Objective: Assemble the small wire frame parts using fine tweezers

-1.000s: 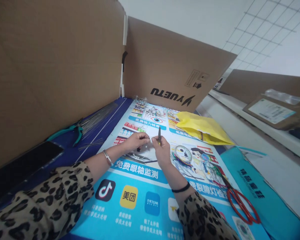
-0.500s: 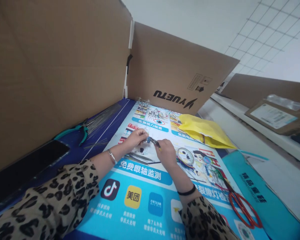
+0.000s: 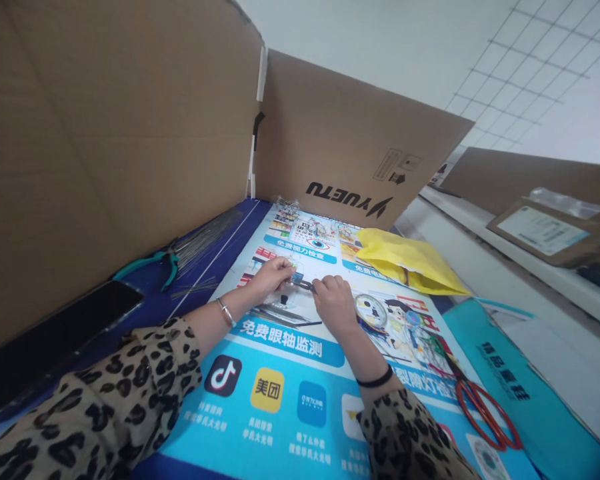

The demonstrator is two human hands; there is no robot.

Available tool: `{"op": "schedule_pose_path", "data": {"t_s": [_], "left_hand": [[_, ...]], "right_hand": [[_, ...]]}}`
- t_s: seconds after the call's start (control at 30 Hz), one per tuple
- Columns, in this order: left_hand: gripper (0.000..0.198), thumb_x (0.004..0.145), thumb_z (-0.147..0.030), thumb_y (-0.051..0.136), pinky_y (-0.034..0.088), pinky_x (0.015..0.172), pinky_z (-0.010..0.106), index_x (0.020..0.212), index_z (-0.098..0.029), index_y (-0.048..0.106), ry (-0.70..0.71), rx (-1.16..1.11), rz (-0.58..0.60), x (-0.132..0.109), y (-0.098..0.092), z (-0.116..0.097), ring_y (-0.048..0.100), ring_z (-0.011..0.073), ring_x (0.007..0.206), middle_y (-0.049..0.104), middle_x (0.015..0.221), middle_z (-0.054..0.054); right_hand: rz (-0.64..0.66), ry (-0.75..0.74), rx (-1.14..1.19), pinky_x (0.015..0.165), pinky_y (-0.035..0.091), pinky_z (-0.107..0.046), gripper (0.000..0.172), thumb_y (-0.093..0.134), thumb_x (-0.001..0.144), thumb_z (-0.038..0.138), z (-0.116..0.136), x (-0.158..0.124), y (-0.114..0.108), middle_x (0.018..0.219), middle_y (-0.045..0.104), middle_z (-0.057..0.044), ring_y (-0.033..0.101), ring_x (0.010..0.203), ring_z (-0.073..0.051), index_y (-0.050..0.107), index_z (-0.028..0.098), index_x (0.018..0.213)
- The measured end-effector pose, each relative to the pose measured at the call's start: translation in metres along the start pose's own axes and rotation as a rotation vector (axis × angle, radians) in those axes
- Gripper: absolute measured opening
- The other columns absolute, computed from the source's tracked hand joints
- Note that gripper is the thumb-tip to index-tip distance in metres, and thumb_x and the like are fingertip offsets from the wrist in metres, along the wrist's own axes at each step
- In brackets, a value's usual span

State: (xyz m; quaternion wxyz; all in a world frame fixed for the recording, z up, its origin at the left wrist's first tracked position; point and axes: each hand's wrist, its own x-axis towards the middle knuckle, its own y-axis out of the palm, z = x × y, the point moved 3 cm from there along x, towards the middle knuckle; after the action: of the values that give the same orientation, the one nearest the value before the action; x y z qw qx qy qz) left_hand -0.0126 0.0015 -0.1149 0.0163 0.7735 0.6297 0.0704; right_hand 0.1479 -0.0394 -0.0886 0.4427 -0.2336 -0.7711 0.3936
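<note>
My left hand (image 3: pixel 274 279) is closed in a pinch over the printed poster (image 3: pixel 260 447). What its fingertips hold is too small to make out. From the right, my right hand (image 3: pixel 336 305) is closed around a pair of pliers (image 3: pixel 305 285) whose slim dark jaws point left, reaching close to the left fingertips. The handles are mostly hidden in the palm. Below the hands lie several thin dark wires (image 3: pixel 285 317) on the poster. A ring-shaped coil of wire (image 3: pixel 371 311) rests just right of my right hand.
Teal-handled pliers (image 3: pixel 167 267), loose straight wires (image 3: pixel 205 237) and a black phone (image 3: pixel 95 317) lie left. Red-handled scissors (image 3: pixel 485 410) and a yellow pouch (image 3: pixel 413 261) are on the right. Tall cardboard panels (image 3: pixel 350 140) stand behind and along the left.
The pliers' jaws have turned from slanting up to the left to lying nearly level. My right hand has rotated slightly with them; the left hand keeps its pinch.
</note>
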Motion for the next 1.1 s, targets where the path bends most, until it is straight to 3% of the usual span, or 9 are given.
{"op": "schedule_pose_path", "data": {"t_s": [1.1], "left_hand": [[0.014,0.073,-0.024,0.055,0.019,0.028,0.015,0.071,-0.017,0.044,-0.07,0.072,0.046,-0.0047,0.0039,-0.0064,0.036,0.0023,0.027,0.048,0.05,-0.007]], "right_hand": [[0.006,-0.031,-0.03,0.069,0.023,-0.033,0.014,0.045,0.084,0.021,0.0068,-0.0009,0.0011,0.078,0.05,-0.006,0.036,0.08,-0.02,0.059,0.02,0.088]]}}
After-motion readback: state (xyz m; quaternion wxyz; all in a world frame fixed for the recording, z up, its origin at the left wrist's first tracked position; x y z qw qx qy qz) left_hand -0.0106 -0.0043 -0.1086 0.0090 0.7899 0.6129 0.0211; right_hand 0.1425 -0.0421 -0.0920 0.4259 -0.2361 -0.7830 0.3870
